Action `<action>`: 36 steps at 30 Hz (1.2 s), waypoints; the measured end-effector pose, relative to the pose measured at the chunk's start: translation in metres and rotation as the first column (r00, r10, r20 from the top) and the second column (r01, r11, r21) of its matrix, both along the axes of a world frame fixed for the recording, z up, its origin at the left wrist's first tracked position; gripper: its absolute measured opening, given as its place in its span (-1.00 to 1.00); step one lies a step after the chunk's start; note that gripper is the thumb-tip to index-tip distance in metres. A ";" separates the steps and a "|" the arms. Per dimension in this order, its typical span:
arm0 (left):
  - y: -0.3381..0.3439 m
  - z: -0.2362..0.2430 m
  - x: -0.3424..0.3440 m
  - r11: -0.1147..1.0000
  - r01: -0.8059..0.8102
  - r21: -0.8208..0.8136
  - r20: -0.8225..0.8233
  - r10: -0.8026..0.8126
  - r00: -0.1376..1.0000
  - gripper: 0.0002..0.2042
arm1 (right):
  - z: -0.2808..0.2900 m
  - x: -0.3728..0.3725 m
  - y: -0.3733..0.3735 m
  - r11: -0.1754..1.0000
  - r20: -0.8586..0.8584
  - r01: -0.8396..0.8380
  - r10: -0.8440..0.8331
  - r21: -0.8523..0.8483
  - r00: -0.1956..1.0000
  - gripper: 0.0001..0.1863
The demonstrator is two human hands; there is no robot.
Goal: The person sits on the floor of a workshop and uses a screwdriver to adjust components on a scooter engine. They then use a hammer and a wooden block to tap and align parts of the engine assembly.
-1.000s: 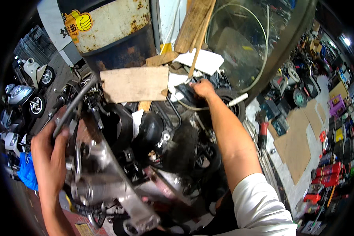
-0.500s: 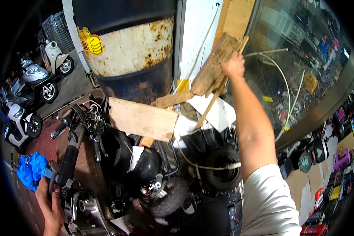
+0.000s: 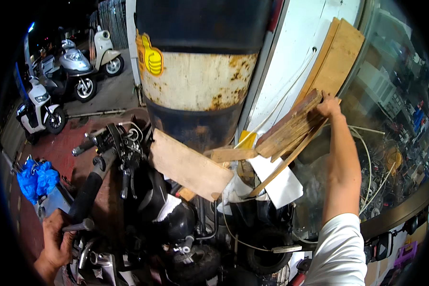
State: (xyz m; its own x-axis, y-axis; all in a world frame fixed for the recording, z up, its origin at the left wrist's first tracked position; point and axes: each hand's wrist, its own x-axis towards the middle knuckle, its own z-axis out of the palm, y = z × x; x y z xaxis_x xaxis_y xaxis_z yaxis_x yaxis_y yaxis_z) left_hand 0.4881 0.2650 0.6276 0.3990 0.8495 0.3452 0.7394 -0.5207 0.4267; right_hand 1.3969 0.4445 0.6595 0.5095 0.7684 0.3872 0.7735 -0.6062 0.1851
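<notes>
At the right, my right hand (image 3: 330, 106) is closed on the upper end of some rough wooden planks (image 3: 289, 125). They slant down to the left, and a thin wooden strip (image 3: 291, 164) runs below them. At lower left, my left hand (image 3: 57, 239) grips a short metal rod with a rounded end (image 3: 81, 225), which points right; the rest of it is hidden by my fingers. A flat pale board (image 3: 190, 164) lies across the pile, beside a smaller wood piece (image 3: 232, 155). White sheets (image 3: 277, 181) sit under the planks.
A rusty black-and-white drum (image 3: 195, 81) stands behind the pile. Tall boards (image 3: 336, 57) lean beside a glass pane (image 3: 391, 109). Handlebars (image 3: 105, 148), a tyre (image 3: 269, 257) and a loose cable crowd the front. Blue plastic bags (image 3: 37, 180) hang left; scooters (image 3: 76, 66) stand beyond.
The view has swung left. My right hand keeps its hold on the planks, which now slant lower. The rod in my left hand has turned from upright to pointing right.
</notes>
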 end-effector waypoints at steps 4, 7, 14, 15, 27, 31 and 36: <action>-0.005 -0.001 0.000 0.998 -0.053 0.029 -0.042 0.054 0.998 -0.71 | 0.007 -0.046 0.000 0.994 0.015 -0.079 0.080 -0.079 0.997 0.01; 0.004 -0.005 0.000 1.000 -0.021 0.022 -0.049 0.023 0.999 -0.69 | 0.009 -0.030 -0.013 0.980 -0.047 -0.199 0.199 0.005 0.979 -0.07; -0.011 0.011 -0.017 0.986 -0.019 -0.163 -0.213 -0.016 0.977 -0.76 | 0.026 -0.097 -0.053 0.909 -0.141 -0.415 0.407 -0.036 0.903 0.11; -0.011 0.015 -0.012 0.972 -0.042 -0.230 -0.178 0.000 0.984 -0.77 | 0.027 -0.118 -0.058 0.924 -0.125 -0.362 0.347 -0.124 0.929 0.15; -0.002 0.001 -0.009 0.995 0.048 0.087 -0.077 -0.041 0.996 -0.75 | -0.016 -0.217 -0.121 0.922 -0.175 -0.381 0.388 0.070 0.905 -0.14; 0.013 -0.006 -0.001 0.974 0.153 0.169 -0.091 -0.139 0.986 -0.77 | -0.015 -0.245 -0.173 0.891 -0.043 -0.436 0.444 0.131 0.895 -0.15; 0.003 -0.014 -0.025 0.975 0.125 0.186 -0.119 -0.104 0.987 -0.71 | 0.034 -0.359 -0.268 0.777 -0.340 -0.571 0.630 0.266 0.698 -0.31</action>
State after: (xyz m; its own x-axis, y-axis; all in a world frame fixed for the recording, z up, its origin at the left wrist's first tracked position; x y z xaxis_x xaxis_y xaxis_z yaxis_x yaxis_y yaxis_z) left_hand 0.4635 0.2678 0.6135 0.5336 0.7178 0.4473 0.7060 -0.6692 0.2317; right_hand 1.0377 0.1769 0.6939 0.0846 0.9209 0.3804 0.9660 0.0178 -0.2579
